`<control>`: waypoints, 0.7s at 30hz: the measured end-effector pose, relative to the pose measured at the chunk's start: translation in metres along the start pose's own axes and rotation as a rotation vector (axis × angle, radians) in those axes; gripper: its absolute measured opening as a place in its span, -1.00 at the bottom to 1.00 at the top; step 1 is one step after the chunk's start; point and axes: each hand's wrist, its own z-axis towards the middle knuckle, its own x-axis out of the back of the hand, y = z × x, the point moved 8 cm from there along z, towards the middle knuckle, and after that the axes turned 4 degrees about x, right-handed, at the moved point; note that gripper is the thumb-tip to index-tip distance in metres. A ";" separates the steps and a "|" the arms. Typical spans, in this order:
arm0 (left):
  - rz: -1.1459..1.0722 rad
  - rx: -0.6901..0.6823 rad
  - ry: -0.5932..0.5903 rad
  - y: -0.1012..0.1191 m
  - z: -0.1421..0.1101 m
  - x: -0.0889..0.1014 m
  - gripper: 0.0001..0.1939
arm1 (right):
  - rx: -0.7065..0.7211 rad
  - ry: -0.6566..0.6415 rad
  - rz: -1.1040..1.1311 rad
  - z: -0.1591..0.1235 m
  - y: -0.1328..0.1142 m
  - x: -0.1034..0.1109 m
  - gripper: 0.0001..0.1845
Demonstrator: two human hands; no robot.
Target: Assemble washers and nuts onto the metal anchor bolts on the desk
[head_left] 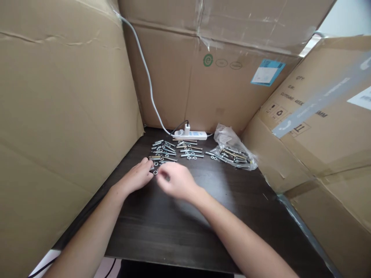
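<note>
Several metal bolts and sleeves [169,150] lie in rows on a dark wooden table [162,224], with small washers [189,157] among them. My left hand [138,177] rests on the table at the near left end of the rows, its fingers curled and its fingertips at a small washer [155,172]. My right hand [176,180] is just to the right of it, fingers curled in towards the same spot. What the right fingers pinch is hidden and slightly blurred.
A clear plastic bag [233,148] with more bolts lies to the right of the rows. A white power strip [191,135] with a plugged charger and cable sits at the back. Tall cardboard walls [63,100] close in the table on the left, back and right.
</note>
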 end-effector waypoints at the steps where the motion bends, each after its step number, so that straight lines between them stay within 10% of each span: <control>1: 0.008 0.013 -0.006 0.000 -0.001 0.001 -0.88 | -0.043 0.022 -0.055 0.001 0.011 0.002 -0.86; 8: -0.050 -0.016 -0.044 0.003 -0.006 0.004 -0.90 | -0.126 -0.031 -0.320 0.005 0.054 -0.021 -0.80; 21: -0.045 0.013 -0.023 0.014 -0.004 -0.002 -0.87 | -0.127 -0.105 -0.305 -0.001 0.058 -0.033 -0.76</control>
